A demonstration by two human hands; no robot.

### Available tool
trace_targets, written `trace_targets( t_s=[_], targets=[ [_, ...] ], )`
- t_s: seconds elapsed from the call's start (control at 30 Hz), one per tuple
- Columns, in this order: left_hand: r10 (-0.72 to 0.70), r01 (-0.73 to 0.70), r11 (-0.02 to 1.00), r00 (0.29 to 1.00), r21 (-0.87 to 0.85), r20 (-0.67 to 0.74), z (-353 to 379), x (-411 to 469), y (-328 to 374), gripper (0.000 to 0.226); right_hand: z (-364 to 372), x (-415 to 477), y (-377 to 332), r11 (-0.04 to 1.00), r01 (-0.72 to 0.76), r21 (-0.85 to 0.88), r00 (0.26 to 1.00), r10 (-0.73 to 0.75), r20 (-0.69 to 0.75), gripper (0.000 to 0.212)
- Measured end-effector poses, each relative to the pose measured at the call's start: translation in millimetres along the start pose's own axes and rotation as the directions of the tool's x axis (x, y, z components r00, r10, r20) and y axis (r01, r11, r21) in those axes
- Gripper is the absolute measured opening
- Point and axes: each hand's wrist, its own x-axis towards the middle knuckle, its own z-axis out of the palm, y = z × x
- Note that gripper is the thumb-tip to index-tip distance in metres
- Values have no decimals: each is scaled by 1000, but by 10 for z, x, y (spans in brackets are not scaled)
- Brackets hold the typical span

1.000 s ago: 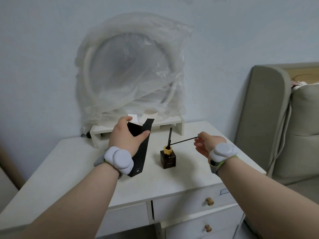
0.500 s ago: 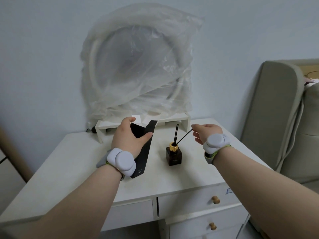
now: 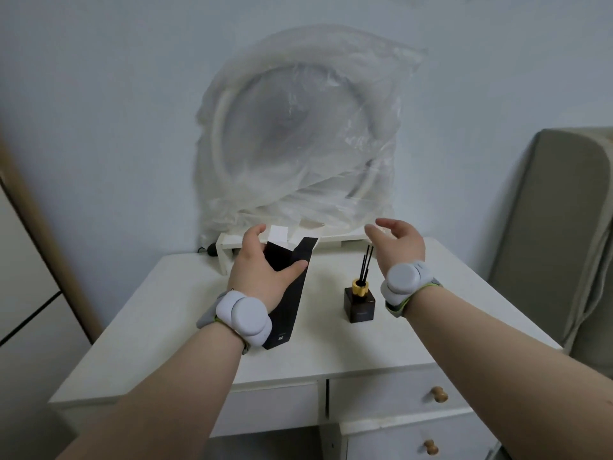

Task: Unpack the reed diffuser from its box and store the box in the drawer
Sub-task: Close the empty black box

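The left hand (image 3: 262,277) clasped the black box (image 3: 292,293), thumb across its front, the open flaps at the top, the lower end resting on the white desk (image 3: 185,327); the right hand (image 3: 398,244) hovered empty, fingers spread, above the reeds (image 3: 366,263); the diffuser bottle (image 3: 360,303) stood upright on the desk just beside the box; two drawers (image 3: 391,398) with wooden knobs were closed.
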Motion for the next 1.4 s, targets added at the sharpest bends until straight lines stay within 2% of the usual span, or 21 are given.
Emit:
trace_targets(
  t_s=[0.1,0.27,0.33,0.47,0.57,0.8,0.97,1.07,1.17,1.3,1.4],
  targets=[
    [-11,11,999,1000,-46,12,-45,-39,27,89,110,-222,-61,992,41,119,992,-54,112,26],
    [-1,3,994,1000,-108,14,-179,-150,93,87,332,-619,-116,949,-124,289,918,0,397,42],
    [3,-1,992,1000,-126,16,-239,-198,114,86,398,-730,-136,913,-232,336,897,66,438,43],
    [29,-26,991,999,-131,19,-327,-313,164,83,437,-884,-194,841,-351,413,851,101,516,11],
    [66,-65,992,998,-108,10,-424,-428,213,80,459,-1007,-229,800,-418,430,819,127,560,20],
    [111,-110,990,994,-85,7,-573,-648,281,78,490,-1146,-282,796,-470,381,792,190,580,25],
    [178,-178,984,983,-16,44,-630,-738,303,53,437,-1220,-309,755,-479,448,792,153,591,24],
    [192,-194,981,980,28,60,-653,-767,294,40,377,-1263,-325,737,-447,507,796,70,601,25],
    [185,-187,981,982,51,39,-700,-788,307,37,325,-1314,-350,764,-343,547,816,-47,576,33],
    [174,-174,985,984,6,27,-744,-799,328,35,277,-1348,-342,818,-156,554,853,-170,493,29],
    [169,-169,986,985,-9,21,-751,-799,339,38,236,-1378,-349,822,-155,548,855,-166,491,18]
  ],
)
